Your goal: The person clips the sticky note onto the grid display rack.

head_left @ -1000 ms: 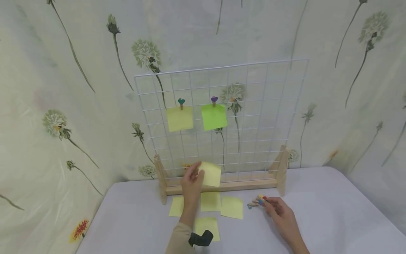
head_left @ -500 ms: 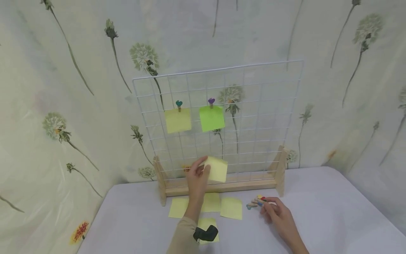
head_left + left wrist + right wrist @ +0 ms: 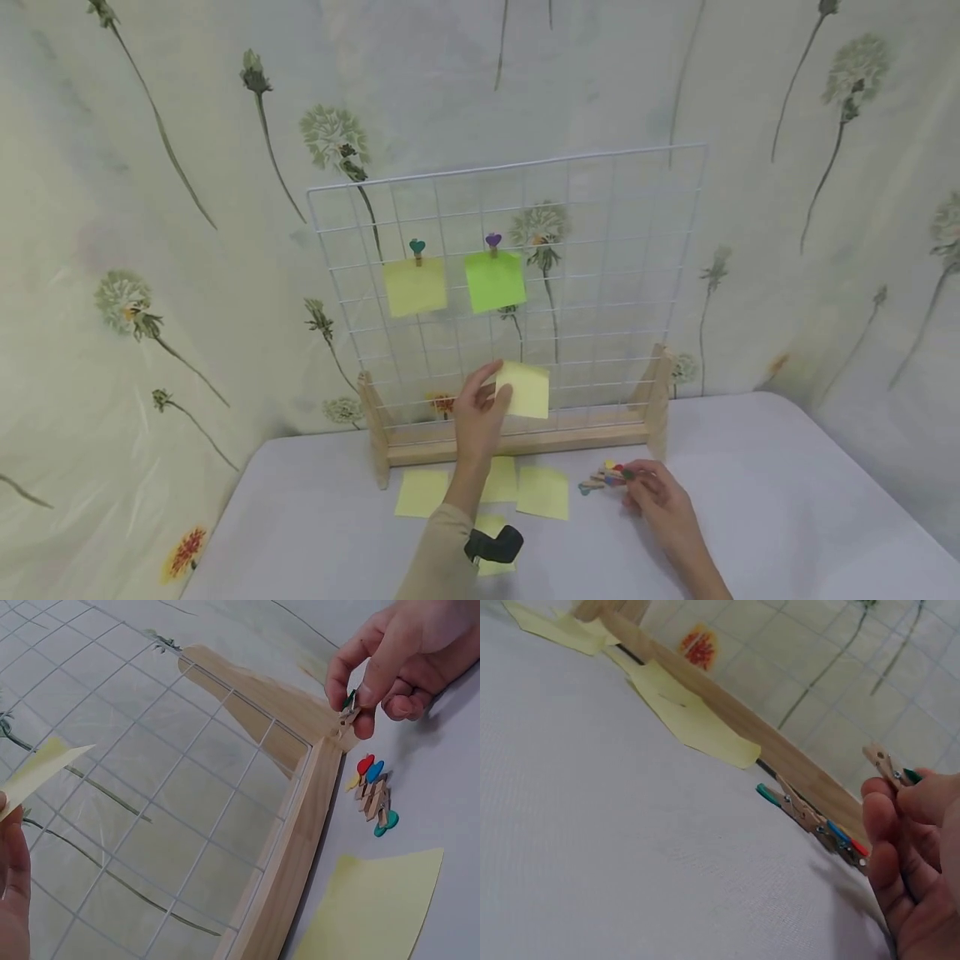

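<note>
Between thumb and fingers my left hand (image 3: pixel 480 412) pinches a yellow sticky note (image 3: pixel 527 390), held up in front of the lower part of the white wire grid (image 3: pixel 592 308). My right hand (image 3: pixel 663 504) pinches a small wooden clothespin (image 3: pixel 347 720) with a green top, just above the table. Beside that hand lies a little pile of clothespins (image 3: pixel 373 796) with red, blue, yellow and teal tops. On the grid hang a pale yellow note (image 3: pixel 415 287) under a teal heart clothespin (image 3: pixel 417 252) and a bright green note (image 3: pixel 495 283) under a purple heart clothespin (image 3: pixel 493 243).
Several yellow sticky notes (image 3: pixel 543 492) lie on the white table (image 3: pixel 315 533) before the grid, some partly covered by the left forearm. A wooden stand (image 3: pixel 656 404) holds the grid upright. Behind it hangs a flower-patterned curtain (image 3: pixel 780 292).
My left hand has carried the yellow note to the right and slightly up. My right hand has lifted a green-topped clothespin from the pile. The head view has shifted a little.
</note>
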Tool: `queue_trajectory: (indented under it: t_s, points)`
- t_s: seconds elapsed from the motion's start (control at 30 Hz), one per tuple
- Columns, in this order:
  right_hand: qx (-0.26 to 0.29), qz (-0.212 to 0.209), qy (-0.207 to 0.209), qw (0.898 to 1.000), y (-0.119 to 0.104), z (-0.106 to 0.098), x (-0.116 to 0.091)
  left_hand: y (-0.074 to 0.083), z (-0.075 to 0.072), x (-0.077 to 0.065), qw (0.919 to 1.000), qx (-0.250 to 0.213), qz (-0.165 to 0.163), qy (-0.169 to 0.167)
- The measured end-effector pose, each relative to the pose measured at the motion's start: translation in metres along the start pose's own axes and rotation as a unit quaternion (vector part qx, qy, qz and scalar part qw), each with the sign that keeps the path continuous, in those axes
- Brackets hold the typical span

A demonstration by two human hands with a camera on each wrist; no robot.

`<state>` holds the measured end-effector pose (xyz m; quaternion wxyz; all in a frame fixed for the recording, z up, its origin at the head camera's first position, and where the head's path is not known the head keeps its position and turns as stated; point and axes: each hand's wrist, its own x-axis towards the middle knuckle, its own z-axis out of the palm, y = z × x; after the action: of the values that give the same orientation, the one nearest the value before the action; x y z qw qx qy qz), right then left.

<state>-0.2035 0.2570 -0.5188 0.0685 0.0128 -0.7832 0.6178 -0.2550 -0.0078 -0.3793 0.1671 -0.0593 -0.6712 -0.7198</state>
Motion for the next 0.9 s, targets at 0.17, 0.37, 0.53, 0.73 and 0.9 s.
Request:
queue_trajectory:
  t_s: [0.17, 0.37, 0.53, 0.73, 0.9]
  points:
    - [0.009, -0.002, -0.014, 1.000, -0.003, -0.003, -0.001, 0.003, 0.005, 0.002, 0.9999, -0.002, 0.008, -0.011]
    - [0.007, 0.048, 0.010, 0.999, -0.004, -0.001, 0.001, 0.006, 0.014, 0.004, 0.9994, 0.006, 0.027, -0.021]
    - [0.004, 0.044, 0.019, 0.999, -0.004, 0.000, 0.002, -0.004, 0.021, 0.012, 0.9993, -0.004, 0.027, -0.023]
    - [-0.025, 0.041, 0.041, 0.998, -0.002, -0.005, 0.001, -0.011, 0.029, 0.019, 0.9986, -0.012, 0.041, -0.030]
    - [-0.010, 0.044, 0.043, 0.998, -0.001, -0.010, 0.002, -0.006, 0.035, 0.021, 0.9982, -0.018, 0.042, -0.040]
